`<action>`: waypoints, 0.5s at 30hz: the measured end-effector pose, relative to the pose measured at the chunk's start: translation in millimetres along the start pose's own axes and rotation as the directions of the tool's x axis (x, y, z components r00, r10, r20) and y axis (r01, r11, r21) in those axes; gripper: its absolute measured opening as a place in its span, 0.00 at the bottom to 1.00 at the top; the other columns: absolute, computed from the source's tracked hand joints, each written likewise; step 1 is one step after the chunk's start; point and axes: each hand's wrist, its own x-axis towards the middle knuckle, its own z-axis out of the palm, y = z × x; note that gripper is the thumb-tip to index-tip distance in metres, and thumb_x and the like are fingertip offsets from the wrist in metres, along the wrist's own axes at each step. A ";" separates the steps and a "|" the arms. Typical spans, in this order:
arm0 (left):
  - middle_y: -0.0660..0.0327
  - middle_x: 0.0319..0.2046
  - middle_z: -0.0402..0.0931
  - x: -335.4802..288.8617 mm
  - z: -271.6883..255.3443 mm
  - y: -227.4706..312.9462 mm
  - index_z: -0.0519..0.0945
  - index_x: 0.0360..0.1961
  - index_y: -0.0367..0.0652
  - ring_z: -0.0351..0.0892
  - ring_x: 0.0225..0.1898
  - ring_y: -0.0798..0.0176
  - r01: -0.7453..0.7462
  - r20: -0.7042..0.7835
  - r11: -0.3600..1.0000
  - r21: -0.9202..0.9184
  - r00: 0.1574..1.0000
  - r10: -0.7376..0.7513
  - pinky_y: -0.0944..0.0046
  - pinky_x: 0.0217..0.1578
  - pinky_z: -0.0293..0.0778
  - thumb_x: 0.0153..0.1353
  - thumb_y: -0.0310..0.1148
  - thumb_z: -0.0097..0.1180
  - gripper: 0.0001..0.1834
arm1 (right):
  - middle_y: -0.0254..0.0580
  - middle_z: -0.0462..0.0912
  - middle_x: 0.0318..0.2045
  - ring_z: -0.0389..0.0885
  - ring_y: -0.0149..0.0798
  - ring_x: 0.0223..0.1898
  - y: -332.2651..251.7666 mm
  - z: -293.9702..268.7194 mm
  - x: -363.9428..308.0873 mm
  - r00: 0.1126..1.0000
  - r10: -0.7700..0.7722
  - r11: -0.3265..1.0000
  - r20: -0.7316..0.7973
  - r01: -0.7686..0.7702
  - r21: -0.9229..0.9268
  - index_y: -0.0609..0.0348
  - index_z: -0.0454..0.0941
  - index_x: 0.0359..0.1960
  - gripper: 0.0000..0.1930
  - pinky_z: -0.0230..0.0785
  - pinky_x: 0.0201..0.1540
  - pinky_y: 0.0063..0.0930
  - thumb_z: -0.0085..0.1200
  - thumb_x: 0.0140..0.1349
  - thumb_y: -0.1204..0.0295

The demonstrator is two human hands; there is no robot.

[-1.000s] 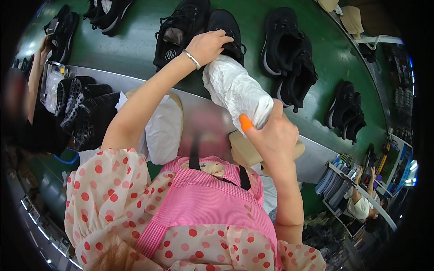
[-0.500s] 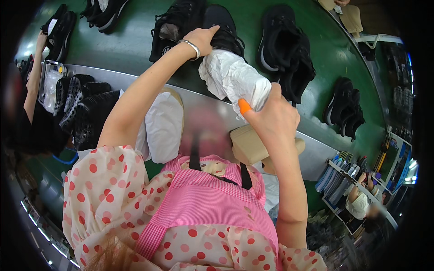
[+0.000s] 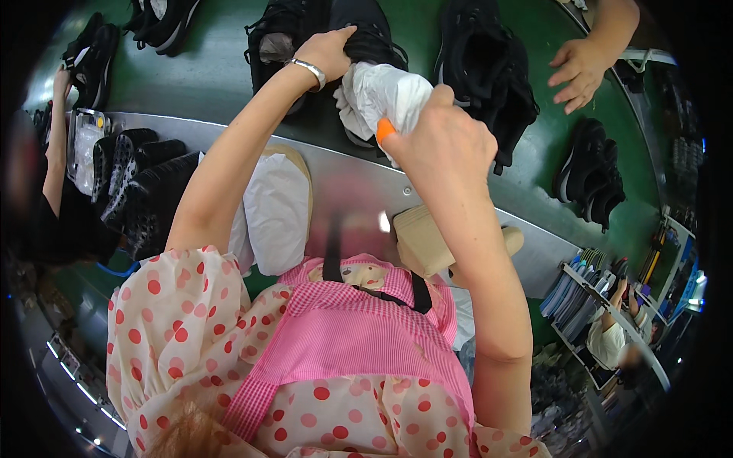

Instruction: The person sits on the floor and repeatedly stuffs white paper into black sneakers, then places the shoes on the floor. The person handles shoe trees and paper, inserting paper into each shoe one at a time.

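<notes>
A black lace-up sneaker (image 3: 366, 30) lies on the green table with its opening toward me. My left hand (image 3: 327, 55), a silver bangle at its wrist, is closed on the left side of that shoe. In my right hand (image 3: 450, 141), fingers wrapped round it, is a crumpled white paper wad (image 3: 389, 88); its front end is at the shoe's opening, and how deep it sits is hidden. An orange cover (image 3: 386, 130) is on my right thumb. Left of it lies another black sneaker (image 3: 276, 49) with crumpled paper in its opening.
More black sneakers (image 3: 489, 69) lie on the green table (image 3: 206, 84), others (image 3: 588, 172) farther right. Another person's hand (image 3: 580, 75) reaches in at the upper right. Along the near edge are white-covered padding (image 3: 276, 214), beige blocks (image 3: 424, 240) and dark perforated shoes (image 3: 156, 195). A co-worker's arm (image 3: 56, 145) is at left.
My right hand has pushed the paper wad forward and left, closer to the shoe. My left hand stays on the shoe. Another person's hand has come in at the upper right.
</notes>
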 end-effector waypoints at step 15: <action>0.46 0.32 0.79 -15.2 -5.1 14.3 0.73 0.59 0.66 0.79 0.30 0.47 -0.040 -0.010 0.996 -0.079 0.999 0.039 0.57 0.39 0.75 0.56 0.24 0.43 0.30 | 0.47 0.79 0.22 0.79 0.47 0.25 -2.2 103.2 27.6 0.985 -0.016 0.982 -0.169 0.048 0.184 0.63 0.69 0.31 0.28 0.72 0.29 0.38 0.70 0.39 0.56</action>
